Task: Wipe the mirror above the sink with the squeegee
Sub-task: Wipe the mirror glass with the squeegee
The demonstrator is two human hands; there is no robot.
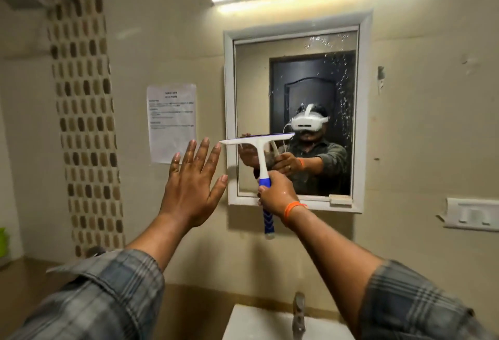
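Mirror behind, squeegee in right-hand fingers

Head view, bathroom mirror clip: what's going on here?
A person's right hand holds a white squeegee with a blue handle, blade level across the white-framed wall mirror. The left hand is open and empty beside the frame. Water droplets still speckle the glass's upper right.

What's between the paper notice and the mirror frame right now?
In the head view, the raised left hand fills that gap, fingers spread against bare wall, between notice and mirror frame.
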